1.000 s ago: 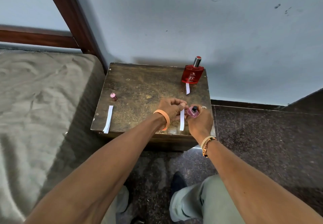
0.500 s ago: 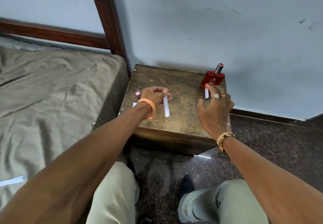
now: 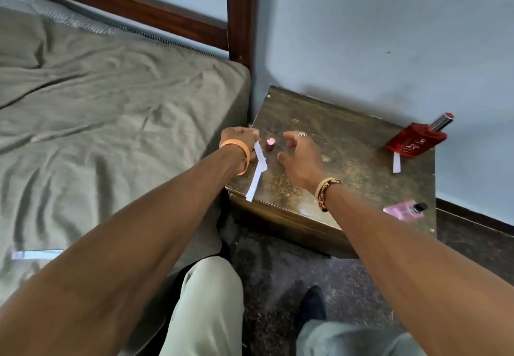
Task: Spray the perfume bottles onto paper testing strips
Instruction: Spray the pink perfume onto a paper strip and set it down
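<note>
My left hand (image 3: 240, 141) pinches a paper strip (image 3: 260, 157); my right hand (image 3: 299, 155) hovers wide beside the pink cap (image 3: 270, 144). The pink bottle (image 3: 403, 209) lies near right on the surface (image 3: 347, 139).

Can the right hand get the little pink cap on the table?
Probably yes. The right hand is open right beside the pink cap, fingers curved toward it, and nothing stands between them.
</note>
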{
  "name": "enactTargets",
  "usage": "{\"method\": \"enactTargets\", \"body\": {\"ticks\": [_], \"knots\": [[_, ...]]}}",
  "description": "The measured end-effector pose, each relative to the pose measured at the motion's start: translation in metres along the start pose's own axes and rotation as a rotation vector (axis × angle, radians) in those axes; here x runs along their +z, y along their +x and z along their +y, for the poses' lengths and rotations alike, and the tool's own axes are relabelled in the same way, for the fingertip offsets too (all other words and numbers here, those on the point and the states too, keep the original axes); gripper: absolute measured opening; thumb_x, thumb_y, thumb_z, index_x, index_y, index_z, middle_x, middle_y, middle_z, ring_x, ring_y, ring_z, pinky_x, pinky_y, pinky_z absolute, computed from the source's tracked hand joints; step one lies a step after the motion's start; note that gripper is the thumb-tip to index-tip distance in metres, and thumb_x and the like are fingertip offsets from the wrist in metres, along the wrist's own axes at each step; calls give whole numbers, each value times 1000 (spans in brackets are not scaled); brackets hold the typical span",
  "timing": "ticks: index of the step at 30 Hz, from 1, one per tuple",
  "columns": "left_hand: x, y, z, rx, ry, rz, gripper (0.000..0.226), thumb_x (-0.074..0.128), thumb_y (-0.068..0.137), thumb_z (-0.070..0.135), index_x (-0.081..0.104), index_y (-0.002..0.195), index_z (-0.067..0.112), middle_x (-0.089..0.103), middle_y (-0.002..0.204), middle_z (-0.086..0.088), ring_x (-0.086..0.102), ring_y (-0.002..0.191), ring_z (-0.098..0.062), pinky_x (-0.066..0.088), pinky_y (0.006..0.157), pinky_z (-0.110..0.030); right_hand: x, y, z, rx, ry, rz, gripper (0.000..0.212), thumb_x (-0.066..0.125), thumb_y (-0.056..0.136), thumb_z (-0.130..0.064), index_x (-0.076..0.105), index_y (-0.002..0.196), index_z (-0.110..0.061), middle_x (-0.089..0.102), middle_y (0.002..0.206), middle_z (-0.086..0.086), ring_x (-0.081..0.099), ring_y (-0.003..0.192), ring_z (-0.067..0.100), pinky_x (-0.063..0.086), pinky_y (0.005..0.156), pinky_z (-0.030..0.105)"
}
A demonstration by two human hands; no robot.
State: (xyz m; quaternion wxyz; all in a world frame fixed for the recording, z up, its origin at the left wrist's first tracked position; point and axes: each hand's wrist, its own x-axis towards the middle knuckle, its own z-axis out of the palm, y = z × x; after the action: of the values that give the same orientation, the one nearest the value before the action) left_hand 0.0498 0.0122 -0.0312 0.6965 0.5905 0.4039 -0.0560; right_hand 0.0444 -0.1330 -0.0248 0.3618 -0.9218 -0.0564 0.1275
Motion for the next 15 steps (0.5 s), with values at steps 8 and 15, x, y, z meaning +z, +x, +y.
{"method": "enactTargets", "body": {"ticks": [8, 15], "knots": [[-7, 11, -2, -55, -45, -145, 16, 54, 93, -2, 62, 82, 6, 65, 81, -14, 64, 77, -24, 60, 59, -31, 31, 31, 0, 2, 45, -50, 41, 68, 89, -2, 64, 129, -12, 68, 123, 5, 63, 113, 20, 50, 97, 29], [-4, -6, 1, -52, -17, -257, 7, 58, 92, 1, 65, 92, 3, 71, 100, -23, 69, 97, -35, 57, 86, -45, 12, 9, -2, -10, 8, 52, 28, 64, 92, -2, 71, 115, -16, 69, 106, -1, 61, 92, 13, 48, 78, 25]]}}
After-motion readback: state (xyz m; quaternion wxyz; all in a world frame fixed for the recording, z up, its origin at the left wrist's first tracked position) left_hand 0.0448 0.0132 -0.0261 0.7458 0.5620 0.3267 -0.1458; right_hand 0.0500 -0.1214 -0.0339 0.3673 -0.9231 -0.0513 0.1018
